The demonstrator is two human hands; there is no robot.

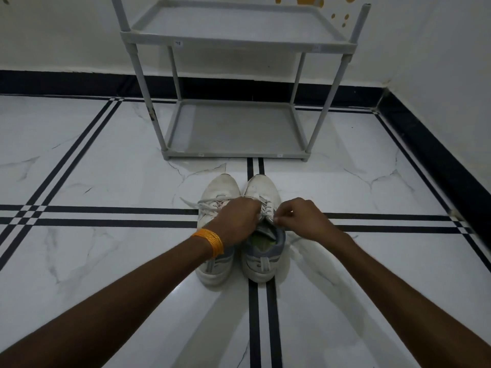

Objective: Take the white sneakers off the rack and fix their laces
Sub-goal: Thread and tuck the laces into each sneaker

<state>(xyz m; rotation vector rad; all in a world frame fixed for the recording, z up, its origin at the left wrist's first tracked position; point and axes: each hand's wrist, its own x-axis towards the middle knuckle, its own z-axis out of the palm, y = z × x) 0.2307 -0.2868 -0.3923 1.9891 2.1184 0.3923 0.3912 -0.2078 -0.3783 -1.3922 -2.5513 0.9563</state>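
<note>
1. The 2 white sneakers (240,229) stand side by side on the floor (106,168), toes toward the grey rack (236,102) just beyond.
2. The left hand (235,220) is curled over the laces (263,208), fingers closed on them.
3. The right hand (303,220) pinches a lace end above the right shoe's tongue.
4. An orange bangle (210,241) circles the left wrist.

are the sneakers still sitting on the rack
No, both sneakers stand side by side on the floor in front of the rack, whose two visible shelves hold nothing.
</note>
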